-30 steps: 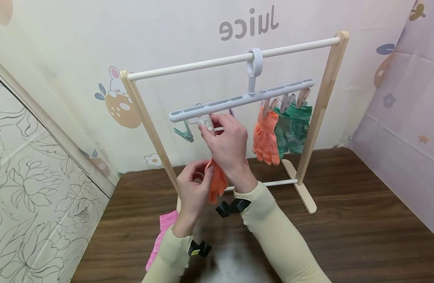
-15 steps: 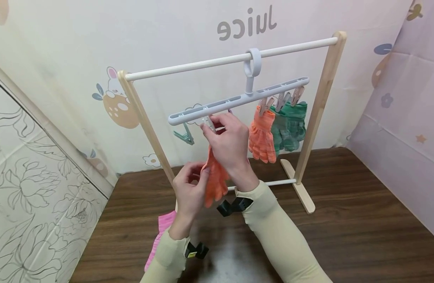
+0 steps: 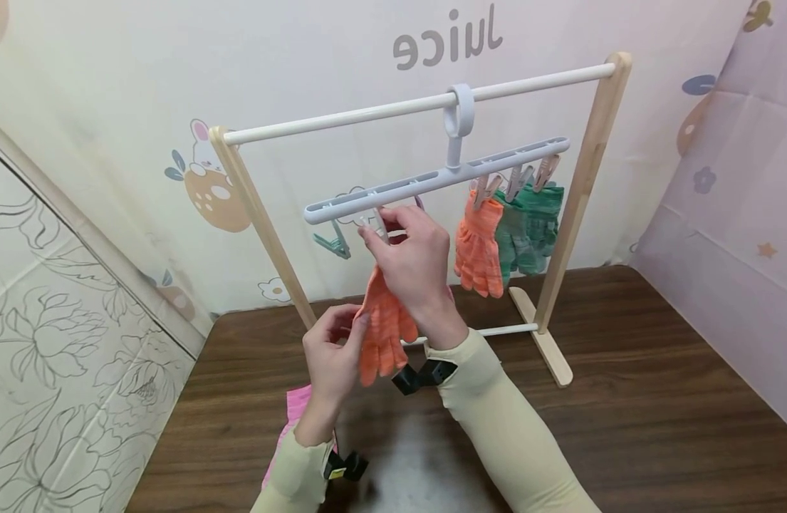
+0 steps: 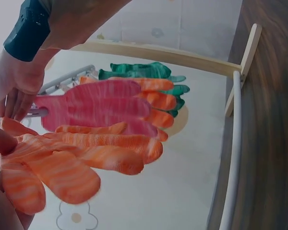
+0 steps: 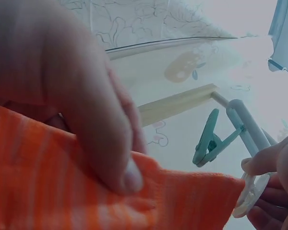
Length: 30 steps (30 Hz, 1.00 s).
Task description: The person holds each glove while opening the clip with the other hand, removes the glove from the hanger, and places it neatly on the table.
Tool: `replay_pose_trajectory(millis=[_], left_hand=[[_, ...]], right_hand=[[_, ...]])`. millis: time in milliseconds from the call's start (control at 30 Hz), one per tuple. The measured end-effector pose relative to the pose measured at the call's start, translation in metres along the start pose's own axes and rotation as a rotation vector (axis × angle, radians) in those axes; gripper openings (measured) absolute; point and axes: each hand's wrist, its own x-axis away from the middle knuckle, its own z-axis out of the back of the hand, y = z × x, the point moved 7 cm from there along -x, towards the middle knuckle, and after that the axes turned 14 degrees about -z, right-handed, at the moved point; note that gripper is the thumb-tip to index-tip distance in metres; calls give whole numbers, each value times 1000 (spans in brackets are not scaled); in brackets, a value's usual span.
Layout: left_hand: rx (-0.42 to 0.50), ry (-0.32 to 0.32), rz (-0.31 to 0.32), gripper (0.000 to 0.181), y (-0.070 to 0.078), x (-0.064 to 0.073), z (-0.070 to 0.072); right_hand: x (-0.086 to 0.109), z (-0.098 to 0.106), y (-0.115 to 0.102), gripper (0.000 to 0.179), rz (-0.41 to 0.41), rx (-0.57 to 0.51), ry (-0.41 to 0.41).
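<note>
An orange striped knit glove (image 3: 383, 324) hangs fingers-down below the pale hanger bar (image 3: 425, 187). My right hand (image 3: 415, 249) pinches a whitish clothespin (image 5: 248, 194) at the glove's cuff, just under the bar. With thumb and fingers, my left hand (image 3: 332, 349) pinches the glove's side edge lower down. In the left wrist view the glove spreads out, its fingers pointing away from my hand. A green clothespin (image 3: 333, 241) dangles without a glove at the bar's left end. Behind my right hand hangs a pink-red glove (image 4: 96, 103), mostly hidden in the head view.
Another orange glove (image 3: 479, 246) and green gloves (image 3: 530, 228) hang from clips at the bar's right. The hanger hooks over the white rod (image 3: 367, 112) of a wooden stand (image 3: 579, 192). A bright pink knit piece (image 3: 297, 406) lies on the table (image 3: 656, 399) beside my left forearm.
My left hand has shifted left and slightly down, drawing the orange glove's edge outward so more of it shows flat. My right hand stays at the clothespin.
</note>
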Motion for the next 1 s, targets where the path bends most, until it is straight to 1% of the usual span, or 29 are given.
replay_pose_trajectory(millis=[100, 200, 267, 433, 500, 600, 700, 800, 867, 1000], left_hand=[[-2, 5, -11, 7, -1, 2, 3], [-7, 7, -4, 6, -3, 5, 6], [-10, 3, 14, 6, -4, 7, 9], [-7, -17, 82, 7, -13, 11, 14], [-7, -24, 114, 8, -22, 16, 16], [5, -35, 178, 8, -40, 26, 19], [48, -40, 266, 8, -56, 38, 22], [109, -48, 353, 9, -63, 47, 24], [144, -58, 405, 9, -65, 53, 25], [185, -79, 505, 12, -65, 64, 29]], right_hand=[[0, 1, 0, 27, -5, -5, 9], [0, 2, 1, 27, -13, -4, 10], [0, 2, 1, 27, -20, -8, 6], [0, 1, 1, 30, -24, -7, 2], [0, 1, 1, 31, -22, -2, 2], [-1, 0, 1, 31, -21, 6, 0], [-1, 0, 2, 32, -19, 16, -6], [-1, 0, 2, 32, -16, 25, -16], [-2, 0, 3, 32, -15, 36, -21], [-1, 1, 2, 33, -13, 59, -33]])
